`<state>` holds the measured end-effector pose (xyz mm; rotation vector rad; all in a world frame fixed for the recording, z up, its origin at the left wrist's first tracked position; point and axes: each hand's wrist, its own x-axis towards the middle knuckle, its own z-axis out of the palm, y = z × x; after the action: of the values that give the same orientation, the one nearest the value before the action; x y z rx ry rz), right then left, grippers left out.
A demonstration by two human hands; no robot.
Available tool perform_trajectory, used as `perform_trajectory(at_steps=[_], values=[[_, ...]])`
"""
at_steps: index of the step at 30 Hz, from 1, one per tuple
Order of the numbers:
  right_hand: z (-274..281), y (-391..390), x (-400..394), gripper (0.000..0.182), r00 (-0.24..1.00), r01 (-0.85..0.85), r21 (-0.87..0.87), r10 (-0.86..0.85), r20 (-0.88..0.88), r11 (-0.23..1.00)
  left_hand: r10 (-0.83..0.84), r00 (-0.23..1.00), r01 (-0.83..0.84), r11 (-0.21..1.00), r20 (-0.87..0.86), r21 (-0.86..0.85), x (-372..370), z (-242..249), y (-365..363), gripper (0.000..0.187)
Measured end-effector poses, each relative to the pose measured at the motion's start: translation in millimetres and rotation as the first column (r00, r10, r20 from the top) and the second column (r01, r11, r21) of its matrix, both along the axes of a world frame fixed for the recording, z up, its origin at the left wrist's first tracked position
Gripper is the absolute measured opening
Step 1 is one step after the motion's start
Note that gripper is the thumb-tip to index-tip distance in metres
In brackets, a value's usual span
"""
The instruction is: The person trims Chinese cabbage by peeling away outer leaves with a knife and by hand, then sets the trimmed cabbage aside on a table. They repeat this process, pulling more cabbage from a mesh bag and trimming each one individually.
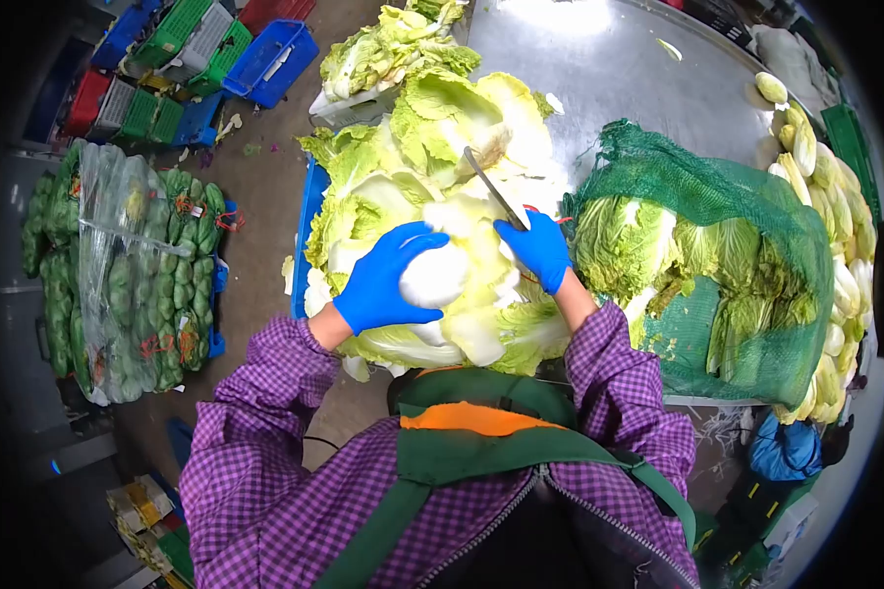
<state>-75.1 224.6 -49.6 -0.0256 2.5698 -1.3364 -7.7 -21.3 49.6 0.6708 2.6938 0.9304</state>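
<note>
My left hand [383,282], in a blue glove, is curved around the pale, rounded end of a napa cabbage [435,276]. My right hand [538,251], gloved in blue too, grips a knife [493,185] whose blade points up and to the left, over the leaves. Beneath both hands lies a large heap of loose cabbage leaves [383,208], pale yellow, white and green. Just right of my right hand, a green mesh bag [697,162] lies open with leafy cabbages [627,245] inside it.
A metal table [619,83] extends behind the heap. Many trimmed cabbages [835,216] are piled along the right edge. Filled green mesh sacks [128,275] are stacked at left. Coloured crates [270,64] stand upper left. A person in blue [786,449] is at lower right.
</note>
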Motion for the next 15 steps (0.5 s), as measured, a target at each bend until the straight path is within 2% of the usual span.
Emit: perform_trajectory(at_steps=[3,5,7,8,9,11,12,13,14,15], values=[[-4,0,6,0.039,0.997,0.037,0.084,-0.042,0.059,0.996,0.016,0.999,-0.014,0.997,-0.030,0.072,3,9,-17,0.087],[-32,2,6,0.036,0.997,0.074,0.069,-0.076,0.018,0.995,0.075,0.996,-0.086,0.954,0.051,0.288,2,28,-33,0.091],[-48,7,9,0.033,0.973,0.179,-0.010,-0.176,0.152,0.984,0.090,0.995,-0.098,0.913,0.040,0.397,4,46,-61,0.097],[-58,9,8,0.045,0.969,0.157,-0.058,-0.143,0.201,0.986,0.113,0.991,-0.135,0.887,0.077,0.441,6,55,-73,0.100],[-45,5,11,0.045,0.972,0.141,-0.066,-0.126,0.197,0.988,0.135,0.984,-0.173,0.858,0.113,0.484,6,61,-84,0.102],[17,0,16,0.067,0.989,0.142,0.167,-0.133,-0.064,0.976,0.199,0.971,-0.240,0.825,0.135,0.512,9,64,-96,0.106],[36,-5,14,0.067,0.990,0.130,0.163,-0.120,-0.069,0.978,0.197,0.968,-0.248,0.815,0.153,0.523,8,67,-98,0.105],[52,-11,15,0.075,0.984,0.086,-0.069,-0.096,-0.149,0.994,0.188,0.966,-0.254,0.806,0.176,0.535,8,69,-97,0.105],[68,-18,18,0.084,0.969,0.027,-0.290,-0.096,-0.227,0.957,0.190,0.969,-0.245,0.826,0.160,0.507,6,69,-92,0.102],[85,-32,19,0.079,0.986,-0.036,-0.433,-0.038,-0.161,0.901,0.185,0.969,-0.243,0.825,0.163,0.510,4,65,-86,0.102]])
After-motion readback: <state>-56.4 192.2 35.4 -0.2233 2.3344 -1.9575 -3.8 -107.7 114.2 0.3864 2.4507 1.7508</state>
